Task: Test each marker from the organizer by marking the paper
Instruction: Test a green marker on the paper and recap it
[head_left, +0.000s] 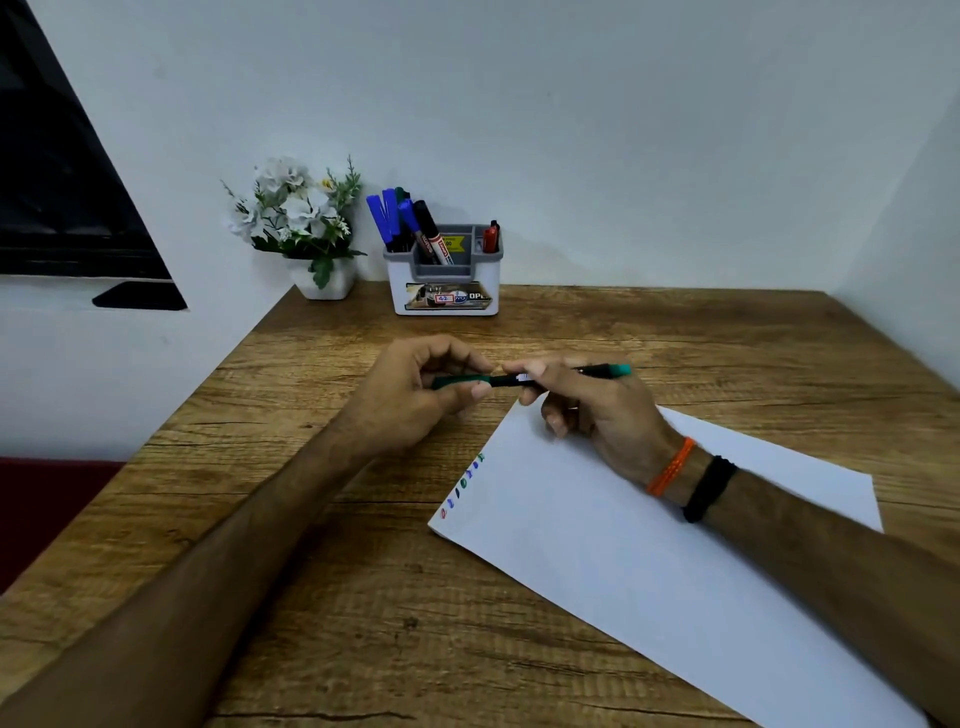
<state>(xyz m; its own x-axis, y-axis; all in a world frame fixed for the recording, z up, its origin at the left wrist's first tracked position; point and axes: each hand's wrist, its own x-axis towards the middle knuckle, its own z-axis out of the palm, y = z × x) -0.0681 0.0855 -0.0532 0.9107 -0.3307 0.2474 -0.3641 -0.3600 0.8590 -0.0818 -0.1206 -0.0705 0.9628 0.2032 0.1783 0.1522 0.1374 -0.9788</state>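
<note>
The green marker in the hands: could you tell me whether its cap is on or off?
Cannot tell. The left hand grips the green marker at its dark cap end, the right hand holds the barrel, and fingers hide the join.

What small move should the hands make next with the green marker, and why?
Probably slide the two parts together or apart: the left hand grips the dark green cap end and the right hand grips the green marker above the paper. Which one, I cannot tell.
</note>
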